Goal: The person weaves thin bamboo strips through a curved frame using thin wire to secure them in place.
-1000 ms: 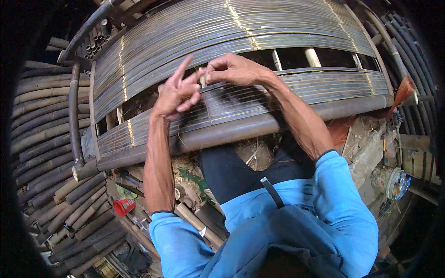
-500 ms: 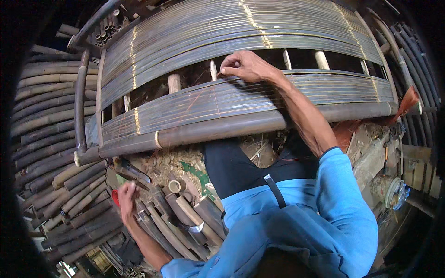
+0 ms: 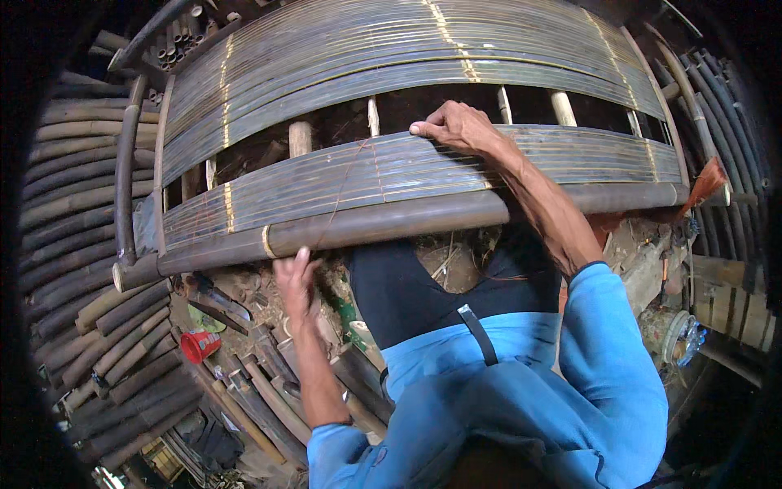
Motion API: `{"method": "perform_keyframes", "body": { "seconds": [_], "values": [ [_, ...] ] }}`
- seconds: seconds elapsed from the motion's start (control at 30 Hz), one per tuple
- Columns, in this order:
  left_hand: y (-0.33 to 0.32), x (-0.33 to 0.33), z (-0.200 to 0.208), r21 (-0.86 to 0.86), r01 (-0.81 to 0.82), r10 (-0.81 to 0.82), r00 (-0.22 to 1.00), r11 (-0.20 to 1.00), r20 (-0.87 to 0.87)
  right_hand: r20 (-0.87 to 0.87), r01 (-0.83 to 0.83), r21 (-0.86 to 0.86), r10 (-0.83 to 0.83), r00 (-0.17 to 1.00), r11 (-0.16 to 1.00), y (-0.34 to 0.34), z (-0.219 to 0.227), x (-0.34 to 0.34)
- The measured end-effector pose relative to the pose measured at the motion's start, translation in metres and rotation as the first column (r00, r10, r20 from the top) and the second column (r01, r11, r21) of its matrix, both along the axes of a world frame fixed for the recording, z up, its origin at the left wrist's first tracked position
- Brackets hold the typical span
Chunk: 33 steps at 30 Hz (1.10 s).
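Observation:
A low bamboo bench frame lies across the view, its top made of dark bamboo slats (image 3: 326,183) bound with pale lashing. An open gap runs between the near strip of slats and the wider far panel (image 3: 342,49). At the near strip's far edge, my right hand (image 3: 460,129) has its fingers curled onto a slat; its fingertips are partly hidden. Thin red thread (image 3: 349,173) crosses the near strip and trails down over the thick front bamboo rail (image 3: 366,226). Just below that rail is my left hand (image 3: 295,284), thumb raised, blurred; whether it holds the thread is unclear.
Stacked bamboo poles (image 3: 90,175) fill the left side, with cut lengths (image 3: 265,387) nearer me. A blade (image 3: 228,303) and a red cup (image 3: 198,345) lie at the lower left. A clear jar (image 3: 680,338) and orange netting (image 3: 707,186) are at the right.
My left hand has swung up and to the right, from above the cut poles to the front rail, uncovering the red cup. My right hand has shifted slightly right along the slat edge.

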State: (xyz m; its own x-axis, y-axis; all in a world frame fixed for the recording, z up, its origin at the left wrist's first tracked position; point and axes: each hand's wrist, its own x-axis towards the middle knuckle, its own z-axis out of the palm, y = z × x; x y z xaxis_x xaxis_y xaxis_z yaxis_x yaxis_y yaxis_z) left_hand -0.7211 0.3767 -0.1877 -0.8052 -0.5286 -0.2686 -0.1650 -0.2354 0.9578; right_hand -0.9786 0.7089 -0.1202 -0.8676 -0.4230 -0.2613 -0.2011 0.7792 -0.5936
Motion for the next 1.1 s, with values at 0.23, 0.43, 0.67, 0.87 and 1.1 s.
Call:
{"method": "perform_keyframes", "body": {
  "seconds": [0.23,0.43,0.67,0.87,1.1],
  "values": [
    [0.056,-0.007,0.030,0.138,0.382,-0.406,0.880,0.914,0.246,-0.020,-0.003,-0.003,0.003,1.000,1.000,0.004,-0.001,0.001],
    [0.025,-0.010,0.093,0.214,0.133,-0.044,0.925,0.968,-0.378,-0.054,0.037,-0.041,-0.039,0.998,0.998,-0.002,0.004,0.006],
    [0.007,-0.029,0.125,0.364,0.368,-0.107,0.814,0.856,-0.571,-0.404,-0.108,-0.322,-0.034,0.914,0.940,-0.024,-0.014,0.015],
    [0.032,-0.016,0.146,-0.026,0.381,-0.344,0.801,0.924,-0.489,-0.709,-0.590,-0.320,0.225,0.668,0.741,-0.105,-0.005,0.061],
    [0.047,0.013,0.153,-0.119,0.432,-0.443,0.814,0.894,-0.374,-0.599,-0.541,-0.428,0.221,0.769,0.724,-0.096,-0.026,0.089]
  ]
}}
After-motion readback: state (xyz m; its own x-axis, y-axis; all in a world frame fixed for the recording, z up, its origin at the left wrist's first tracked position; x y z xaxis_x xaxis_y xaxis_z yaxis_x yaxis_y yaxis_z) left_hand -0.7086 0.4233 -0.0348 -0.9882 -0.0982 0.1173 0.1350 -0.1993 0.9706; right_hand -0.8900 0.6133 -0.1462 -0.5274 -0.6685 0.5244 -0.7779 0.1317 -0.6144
